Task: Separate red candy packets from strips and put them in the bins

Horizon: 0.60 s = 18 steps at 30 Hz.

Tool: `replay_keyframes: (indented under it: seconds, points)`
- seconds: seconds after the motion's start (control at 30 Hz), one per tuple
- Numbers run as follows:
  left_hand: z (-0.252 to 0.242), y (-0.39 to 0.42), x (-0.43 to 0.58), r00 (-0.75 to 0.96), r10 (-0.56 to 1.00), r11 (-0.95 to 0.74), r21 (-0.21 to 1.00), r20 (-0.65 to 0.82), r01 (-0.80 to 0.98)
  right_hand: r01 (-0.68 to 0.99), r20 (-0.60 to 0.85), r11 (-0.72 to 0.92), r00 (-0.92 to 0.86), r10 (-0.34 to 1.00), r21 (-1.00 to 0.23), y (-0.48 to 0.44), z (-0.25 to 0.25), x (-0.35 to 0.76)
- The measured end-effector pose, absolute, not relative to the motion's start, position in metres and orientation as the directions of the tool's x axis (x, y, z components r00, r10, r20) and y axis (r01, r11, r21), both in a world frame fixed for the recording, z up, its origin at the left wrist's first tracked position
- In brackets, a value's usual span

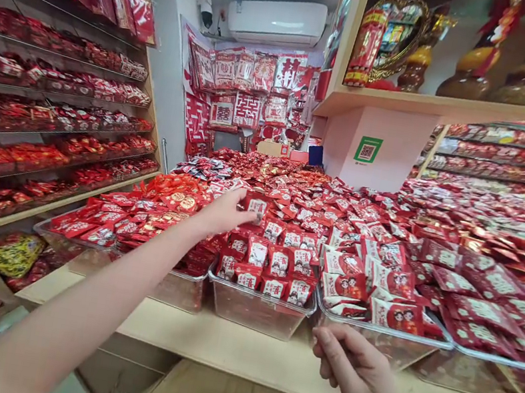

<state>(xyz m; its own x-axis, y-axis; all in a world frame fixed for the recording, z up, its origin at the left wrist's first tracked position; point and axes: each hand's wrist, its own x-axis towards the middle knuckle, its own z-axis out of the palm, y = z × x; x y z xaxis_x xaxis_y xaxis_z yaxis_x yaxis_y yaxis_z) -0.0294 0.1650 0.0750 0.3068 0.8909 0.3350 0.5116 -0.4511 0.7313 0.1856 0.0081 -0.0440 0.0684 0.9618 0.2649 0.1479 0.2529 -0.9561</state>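
Right hand [354, 368] loosely curled, empty, below tray [258, 307]; my left hand [223, 213] pinches a packet [256, 208] atop its heaped rows, where tugging could slide neighbours over the rim onto the shelf [264, 359].

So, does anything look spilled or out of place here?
Nothing stands out. The red packets lie heaped in their clear trays, none on the shelf edge. The left hand grips one packet; the right hand is empty.

packet [257, 208] sits between the fingers of the left hand [224, 215], bin [258, 314] just below them, wall racks [52, 92] off to their left
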Motion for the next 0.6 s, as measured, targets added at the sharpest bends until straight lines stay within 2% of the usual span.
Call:
replay_keyframes:
  seconds: [0.13,0.3,0.6]
  points:
    - [0.077,0.208,-0.032,0.274,0.915,-0.403,0.658,0.296,0.636,0.132,0.233,0.219,0.102,0.967,-0.967,0.008,-0.043,0.185]
    - [0.065,0.210,-0.030,0.279,0.935,-0.355,0.554,0.219,0.753,0.175,0.253,0.242,0.048,0.966,-0.954,0.010,-0.046,0.186]
    - [0.066,0.214,-0.029,0.371,0.916,-0.401,0.360,0.153,0.842,0.187,0.236,0.218,0.078,0.969,-0.958,0.008,-0.039,0.185]
